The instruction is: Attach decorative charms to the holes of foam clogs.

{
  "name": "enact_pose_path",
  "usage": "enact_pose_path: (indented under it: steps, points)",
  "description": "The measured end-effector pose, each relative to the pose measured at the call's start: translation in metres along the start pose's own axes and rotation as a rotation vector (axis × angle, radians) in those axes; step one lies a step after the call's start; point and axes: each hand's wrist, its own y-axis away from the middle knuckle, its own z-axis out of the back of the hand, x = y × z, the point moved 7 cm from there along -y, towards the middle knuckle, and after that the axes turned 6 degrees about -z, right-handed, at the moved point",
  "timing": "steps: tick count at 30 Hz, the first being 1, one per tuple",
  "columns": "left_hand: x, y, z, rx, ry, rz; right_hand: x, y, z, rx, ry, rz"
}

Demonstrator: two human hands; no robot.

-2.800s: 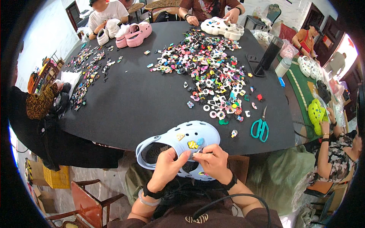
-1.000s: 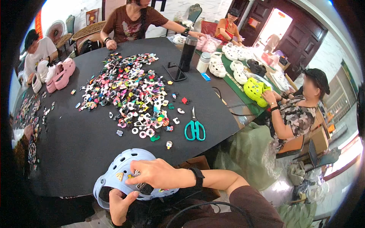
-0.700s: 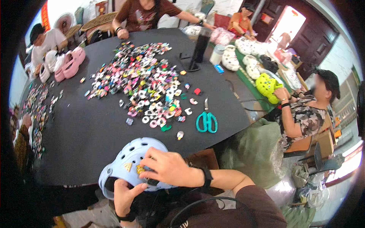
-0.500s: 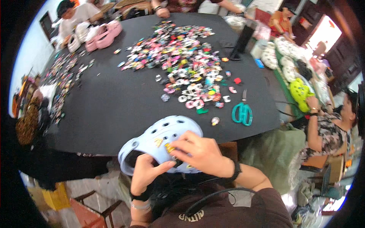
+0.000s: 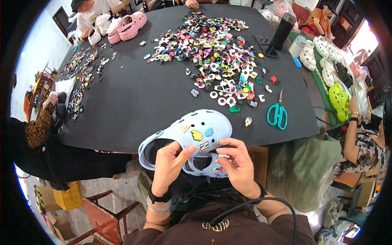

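A light blue foam clog is tilted over the table's near edge. My left hand grips it at the foot opening, thumb on the upper. Fixed on that upper are a yellow fish-shaped charm, a triangular yellow charm, a blue charm and a black-and-white square charm. Just below, partly covered, is a second light blue clog with a colourful charm. My right hand pinches a small whitish charm beside the clogs; its design cannot be made out.
On the black table lies a large heap of shoe charms. Teal-handled scissors and a single charm lie nearer me. A black tumbler stands at the far right. Co-workers sit around, among pink clogs and a lime clog.
My right hand has left the clog's upper for its lower right side, a small whitish charm now between its fingers. More charms and the second clog are uncovered. The whole view has shifted.
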Motion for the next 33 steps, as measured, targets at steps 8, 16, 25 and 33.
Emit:
enact_pose_path:
  steps: [8,16,25,33]
  points:
    - [-0.028,0.004,0.0,-0.068,-0.325,-0.164,-0.001,0.012,-0.034,-0.171,0.067,0.205]
    - [-0.024,0.009,-0.002,-0.049,-0.207,-0.154,-0.012,0.013,-0.039,-0.234,0.156,0.355]
    - [-0.024,0.008,-0.001,-0.038,-0.276,-0.184,-0.004,0.014,-0.041,-0.261,0.235,0.284]
    - [-0.023,0.013,-0.004,0.032,-0.312,-0.198,-0.042,0.02,-0.059,-0.13,-0.691,-0.313]
